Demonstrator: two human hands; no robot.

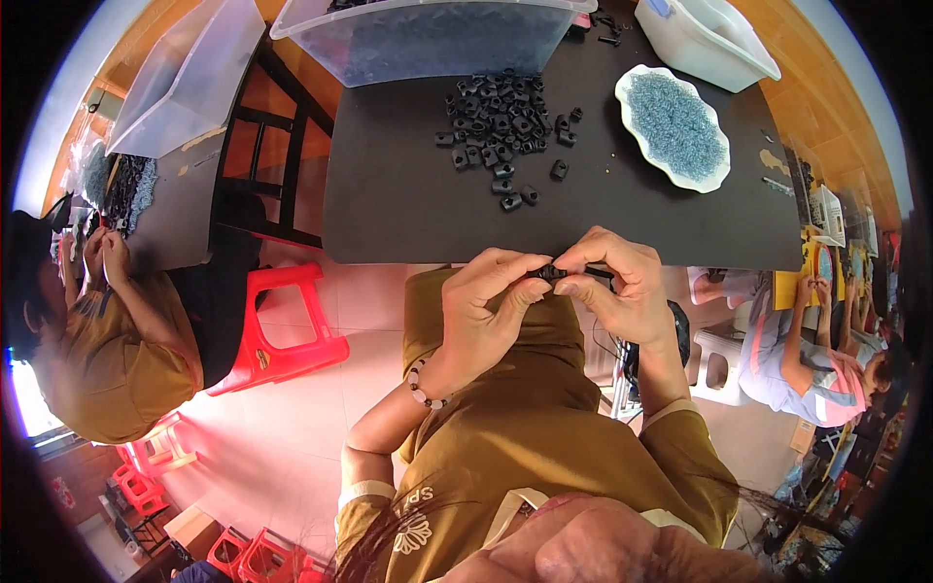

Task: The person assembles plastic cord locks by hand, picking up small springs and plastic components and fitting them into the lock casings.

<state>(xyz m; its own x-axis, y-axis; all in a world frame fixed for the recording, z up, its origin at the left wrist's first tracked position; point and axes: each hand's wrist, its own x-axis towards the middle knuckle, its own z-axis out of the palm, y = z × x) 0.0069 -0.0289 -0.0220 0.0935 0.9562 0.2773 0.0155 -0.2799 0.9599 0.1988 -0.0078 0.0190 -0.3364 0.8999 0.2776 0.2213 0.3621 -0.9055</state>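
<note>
A small black plastic part [551, 273] is pinched between both hands just off the table's near edge. The thumb and forefinger of my left hand [494, 296] grip its left end. On its right end are the closed fingertips of my right hand [622, 287], and a dark stick-like piece shows between those fingers. The fingers partly hide the part, so its full shape cannot be made out. Beyond my hands, a heap of small black plastic pieces [496, 117] lies on the dark table [389, 185], with a few loose ones nearer me.
Right of the heap stands a white scalloped plate [720, 167] full of tiny clear bluish pieces. A clear plastic bin [428, 49] and a white tub [705, 44] sit at the back. Co-workers sit at both sides; a red stool [292, 364] stands at left.
</note>
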